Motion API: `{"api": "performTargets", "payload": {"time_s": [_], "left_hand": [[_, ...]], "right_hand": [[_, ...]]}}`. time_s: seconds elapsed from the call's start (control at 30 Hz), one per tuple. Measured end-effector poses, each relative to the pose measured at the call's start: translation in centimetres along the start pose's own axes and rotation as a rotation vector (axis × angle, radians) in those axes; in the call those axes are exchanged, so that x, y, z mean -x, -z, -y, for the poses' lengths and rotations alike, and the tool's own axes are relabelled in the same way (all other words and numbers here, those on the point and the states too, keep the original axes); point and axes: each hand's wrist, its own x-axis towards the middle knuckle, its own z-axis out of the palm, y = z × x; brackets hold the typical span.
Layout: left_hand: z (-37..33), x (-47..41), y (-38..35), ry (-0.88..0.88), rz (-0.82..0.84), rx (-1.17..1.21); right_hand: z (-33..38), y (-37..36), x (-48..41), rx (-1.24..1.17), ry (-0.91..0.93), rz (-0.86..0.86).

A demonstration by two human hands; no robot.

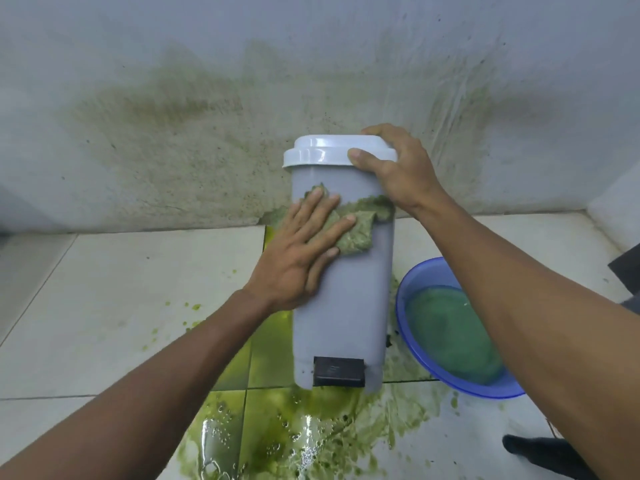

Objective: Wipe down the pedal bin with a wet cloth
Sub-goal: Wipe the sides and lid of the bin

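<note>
Left hand (301, 258) presses cloth (356, 230) flat on pedal bin (346, 306).

I cannot see the grey plastic pedal bin's (343, 299) back or far side. The left hand (298, 258) covers part of the green-stained wet cloth (356, 230); the right wrist hides its far end. The right forearm cuts across the blue plastic basin (426, 355). A dark object (543, 452) at lower right is unidentifiable.
</note>
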Motion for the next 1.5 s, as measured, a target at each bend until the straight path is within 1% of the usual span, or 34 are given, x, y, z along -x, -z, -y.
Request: {"api": "performTargets", "payload": {"time_s": [0.07, 0.1, 0.2, 0.53, 0.63, 0.73, 0.8, 0.93, 1.0, 1.13, 1.33, 1.4, 1.5], "left_hand": [[-1.3, 1.1, -1.2, 0.216, -0.111, 0.168], [-2.1, 1.6, -1.7, 0.291, -0.15, 0.235], [-3.4, 3.7, -2.7, 0.414, -0.2, 0.354], [-5.6, 12.6, -5.4, 0.405, -0.121, 0.505], [-6.9, 15.4, -6.4, 0.461, -0.125, 0.55], [-8.4, 16.8, -7.1, 0.535, -0.173, 0.57], [-9.1, 16.9, -7.5, 0.584, -0.21, 0.565], [-9.8, 16.8, -7.8, 0.626, -0.225, 0.592], [-9.3, 15.6, -7.1, 0.614, -0.222, 0.598], [-6.9, 11.3, -5.2, 0.507, -0.17, 0.526], [-4.8, 6.9, -3.4, 0.567, -0.196, 0.533], [-4.9, 7.3, -3.6, 0.543, -0.196, 0.542], [-5.6, 11.2, -5.0, 0.481, -0.157, 0.546]], "right_hand": [[-0.2, 0.1, 0.1, -0.006, 0.0, -0.011], [-0.2, 0.2, 0.1, -0.011, 0.001, -0.011], [-0.4, 0.3, 0.2, -0.003, 0.018, -0.007], [-0.6, 0.1, -0.4, 0.0, -0.005, -0.043], [-0.5, 0.1, -0.5, -0.012, -0.003, -0.042], [-0.5, 0.1, -0.5, -0.006, 0.008, -0.044], [-0.6, 0.2, -0.5, -0.013, 0.013, -0.044], [-0.9, 0.3, -0.5, -0.013, 0.019, -0.039], [-0.8, 0.2, -0.4, -0.006, 0.018, -0.038], [-0.9, 0.3, -0.2, -0.024, 0.006, -0.03], [-0.7, 0.4, -0.4, -0.012, -0.004, -0.037], [-0.9, 0.6, -0.5, -0.011, -0.01, -0.028], [-1.1, 0.6, -0.6, -0.005, -0.011, -0.043]]}}
